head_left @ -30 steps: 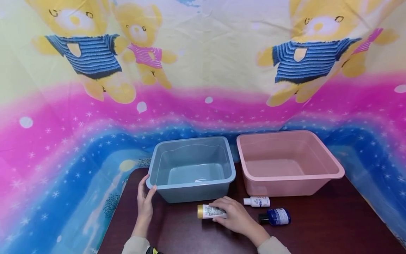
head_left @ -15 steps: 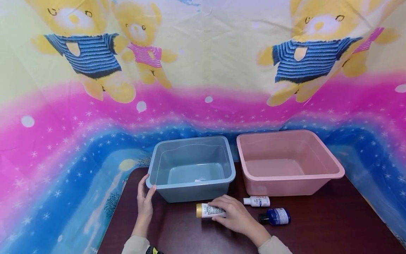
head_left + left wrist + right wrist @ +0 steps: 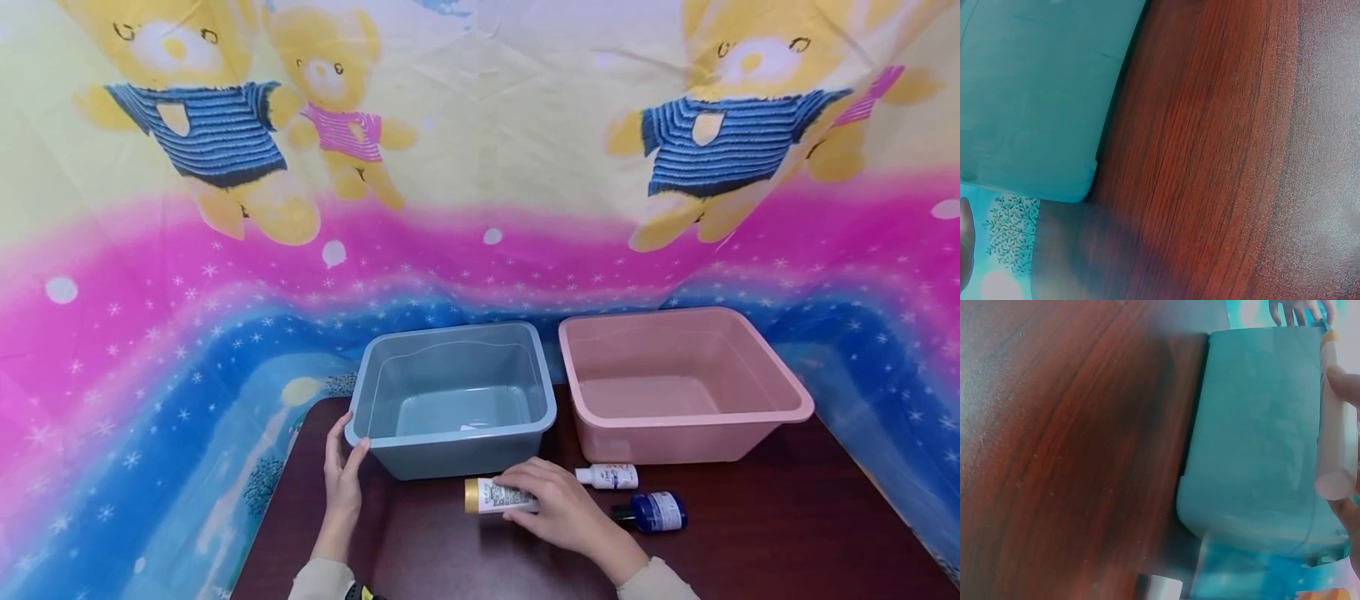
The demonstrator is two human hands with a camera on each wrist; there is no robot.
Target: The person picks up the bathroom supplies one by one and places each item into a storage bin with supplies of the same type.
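In the head view my left hand [image 3: 343, 475] holds the front left corner of a grey-blue plastic basin [image 3: 457, 454], thumb at the front and fingers along the side. My right hand [image 3: 558, 508] grips a white bottle with a gold cap [image 3: 491, 497], lying sideways with its cap to the left, in front of that basin. The right wrist view shows the bottle's plain base [image 3: 1337, 484] and the basin wall [image 3: 1254, 437] beyond it. Just a fingertip [image 3: 965, 240] of the left hand shows in the left wrist view.
A pink basin [image 3: 675, 442] stands right of the grey-blue one. Before it lie a small white bottle [image 3: 611, 477] and a dark blue bottle with a black cap [image 3: 660, 512], both on the dark wooden table [image 3: 435, 558]. A printed bear curtain [image 3: 480, 267] hangs behind.
Hardly anything differs. The right hand and the gold-capped bottle have shifted very slightly; the left hand stays at the basin's corner.
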